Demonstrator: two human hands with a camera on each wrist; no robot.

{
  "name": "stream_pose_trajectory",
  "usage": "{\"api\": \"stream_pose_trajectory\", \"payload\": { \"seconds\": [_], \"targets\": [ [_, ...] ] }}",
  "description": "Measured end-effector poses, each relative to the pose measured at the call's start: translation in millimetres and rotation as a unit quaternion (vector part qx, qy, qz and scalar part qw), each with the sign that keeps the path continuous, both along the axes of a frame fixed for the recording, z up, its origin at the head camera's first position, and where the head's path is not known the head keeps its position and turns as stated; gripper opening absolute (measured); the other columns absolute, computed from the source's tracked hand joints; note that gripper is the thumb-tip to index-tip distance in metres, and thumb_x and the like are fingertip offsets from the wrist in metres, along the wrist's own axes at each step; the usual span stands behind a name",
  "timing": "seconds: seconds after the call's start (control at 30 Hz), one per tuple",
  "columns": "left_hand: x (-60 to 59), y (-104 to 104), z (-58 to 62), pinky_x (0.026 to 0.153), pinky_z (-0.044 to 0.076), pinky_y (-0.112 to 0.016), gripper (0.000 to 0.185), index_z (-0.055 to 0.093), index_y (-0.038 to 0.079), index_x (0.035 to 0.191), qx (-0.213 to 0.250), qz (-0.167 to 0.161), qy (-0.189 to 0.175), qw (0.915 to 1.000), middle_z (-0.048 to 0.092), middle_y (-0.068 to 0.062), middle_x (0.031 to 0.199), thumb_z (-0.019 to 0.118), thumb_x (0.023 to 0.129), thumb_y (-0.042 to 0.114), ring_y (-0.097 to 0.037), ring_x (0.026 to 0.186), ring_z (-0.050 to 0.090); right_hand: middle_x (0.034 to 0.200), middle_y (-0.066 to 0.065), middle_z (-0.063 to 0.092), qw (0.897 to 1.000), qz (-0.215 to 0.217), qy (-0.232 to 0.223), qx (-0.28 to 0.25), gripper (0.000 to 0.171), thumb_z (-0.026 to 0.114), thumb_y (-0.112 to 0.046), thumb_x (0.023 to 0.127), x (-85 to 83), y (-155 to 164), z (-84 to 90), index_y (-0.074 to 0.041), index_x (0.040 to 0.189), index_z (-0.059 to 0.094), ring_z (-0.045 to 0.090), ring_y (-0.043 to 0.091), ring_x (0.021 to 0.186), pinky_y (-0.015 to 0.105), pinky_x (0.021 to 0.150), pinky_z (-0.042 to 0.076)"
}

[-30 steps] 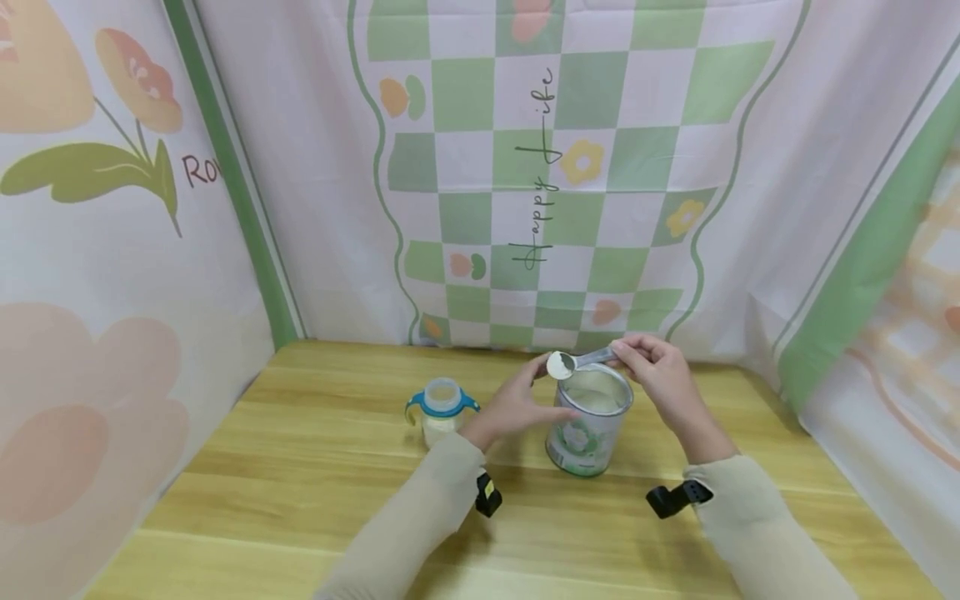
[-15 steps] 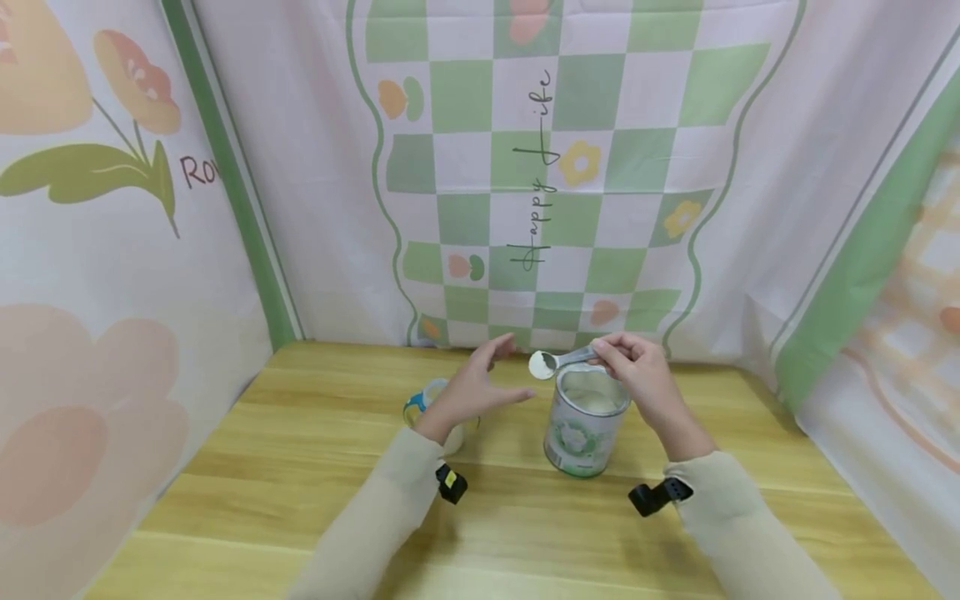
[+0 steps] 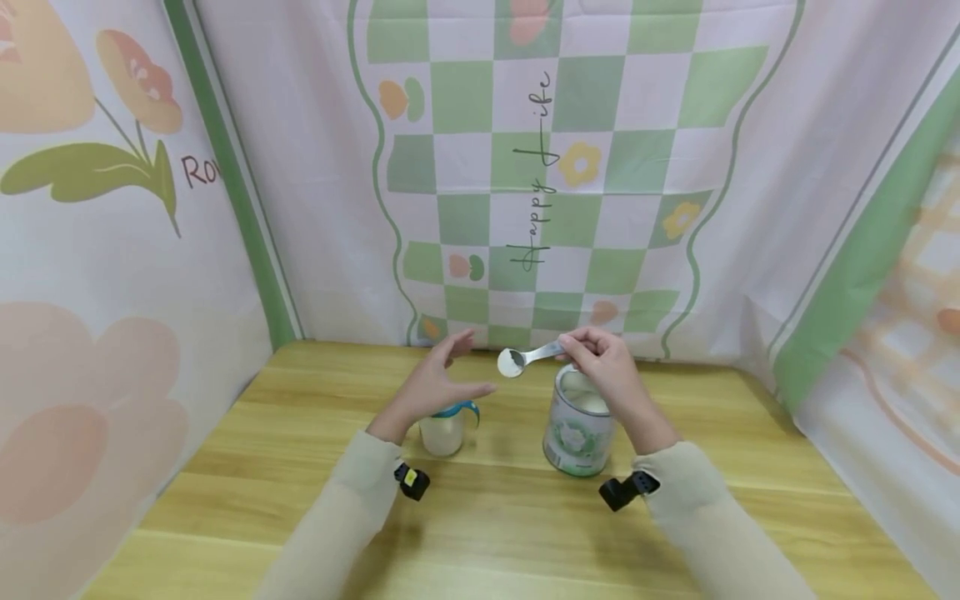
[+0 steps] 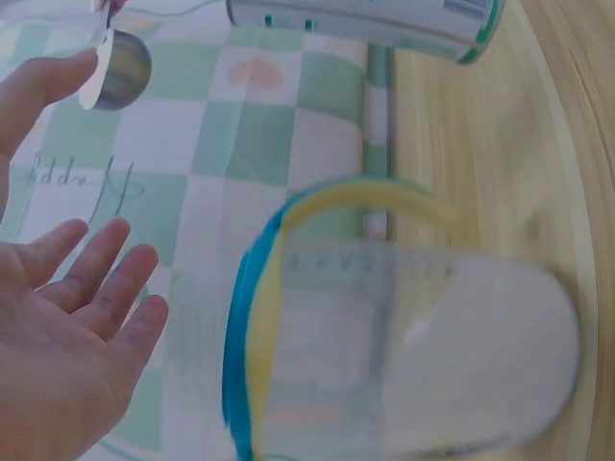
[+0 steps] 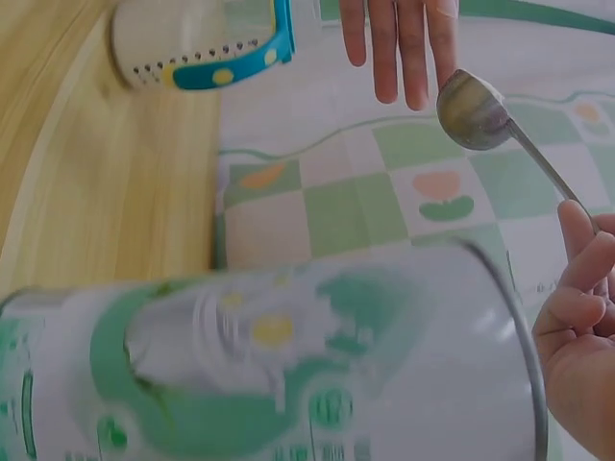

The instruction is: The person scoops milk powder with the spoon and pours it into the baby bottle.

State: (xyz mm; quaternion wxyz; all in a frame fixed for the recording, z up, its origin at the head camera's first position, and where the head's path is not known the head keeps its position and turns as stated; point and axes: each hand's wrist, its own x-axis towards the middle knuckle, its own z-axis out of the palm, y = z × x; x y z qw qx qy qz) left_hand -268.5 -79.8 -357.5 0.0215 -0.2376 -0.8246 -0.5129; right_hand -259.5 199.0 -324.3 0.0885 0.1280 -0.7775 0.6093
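Observation:
My right hand (image 3: 609, 379) pinches the handle of a metal measuring spoon (image 3: 542, 352) heaped with white powder. It holds the spoon level above the table, left of an opened tin (image 3: 577, 440) of white powder with a green print. In the right wrist view the round underside of the spoon's bowl (image 5: 471, 113) shows. My left hand (image 3: 431, 385) is held with fingers spread and thumb apart, over a baby bottle (image 3: 441, 435) with blue handles, partly hiding its top. White powder (image 4: 480, 355) lies inside the clear bottle in the left wrist view. Nothing is in the left hand.
The wooden table (image 3: 300, 500) carries the bottle at left and the tin at right, with a gap between them. Behind its far edge hangs a checked green and white curtain (image 3: 517, 217). Each wrist wears a small black camera (image 3: 411, 481).
The right hand has carried the loaded spoon left, away from over the tin. The left hand has left the tin's side and moved left to above the bottle.

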Motion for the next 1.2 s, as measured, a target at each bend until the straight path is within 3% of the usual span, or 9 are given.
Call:
{"api": "stream_pose_trajectory", "payload": {
  "seconds": [0.2,0.43,0.67,0.87,1.03,1.2],
  "targets": [
    [5.0,-20.1,-3.7,0.112,0.034,-0.049,0.093,0.035,0.023,0.156,-0.018,0.025,-0.007,0.9995,0.047,0.003,0.149,0.087,0.080,0.039,-0.019,0.138,0.040,0.086,0.005,0.070,1.000,-0.004,0.002,0.006,0.032,0.066,-0.023,0.100,-1.6,-16.5,-1.1,0.008,0.107,0.066,0.057,0.009,0.073,0.023,0.067,0.049],
    [5.4,-36.8,-12.4,0.112,0.033,-0.052,0.090,0.035,0.023,0.155,-0.021,0.029,-0.022,0.9991,0.045,0.000,0.151,0.085,0.081,0.039,-0.024,0.141,0.038,0.079,-0.003,0.068,1.000,-0.011,0.013,0.018,0.028,0.066,-0.022,0.100,-3.4,-33.0,-4.4,0.006,0.104,0.068,0.057,0.009,0.073,0.019,0.066,0.047],
    [4.4,-47.6,-28.0,0.111,0.032,-0.058,0.092,0.036,0.017,0.155,-0.024,0.029,-0.040,0.9985,0.045,-0.006,0.152,0.085,0.081,0.040,-0.029,0.142,0.037,0.087,0.010,0.069,0.999,-0.004,0.025,0.028,0.024,0.065,-0.023,0.100,-5.2,-46.7,-10.5,0.001,0.102,0.070,0.057,0.023,0.076,0.022,0.062,0.045],
    [7.3,-52.7,-40.6,0.112,0.031,-0.056,0.094,0.038,0.020,0.154,-0.018,0.043,-0.079,0.9958,0.045,-0.001,0.151,0.086,0.077,0.047,-0.025,0.141,0.037,0.089,0.013,0.071,0.999,-0.001,0.034,0.021,0.026,0.066,-0.024,0.100,-7.1,-58.5,-16.2,0.001,0.102,0.070,0.059,0.016,0.075,0.023,0.063,0.045],
    [5.5,-52.2,-50.7,0.111,0.031,-0.057,0.092,0.042,0.020,0.153,-0.009,0.041,-0.087,0.9953,0.046,-0.002,0.151,0.086,0.077,0.047,-0.026,0.139,0.039,0.088,0.013,0.071,0.998,0.005,0.058,0.029,0.024,0.065,-0.025,0.101,-6.6,-67.3,-23.0,-0.002,0.101,0.071,0.059,0.018,0.073,0.023,0.059,0.043],
    [4.4,-50.7,-58.4,0.106,0.038,-0.058,0.081,0.050,0.022,0.147,-0.002,0.044,-0.090,0.9950,0.055,-0.001,0.140,0.086,0.078,0.044,-0.026,0.129,0.050,0.087,0.010,0.072,0.996,0.010,0.072,0.041,0.023,0.064,-0.029,0.101,-4.6,-76.7,-28.9,-0.006,0.101,0.071,0.059,0.023,0.072,0.024,0.056,0.041]
  ]
}}
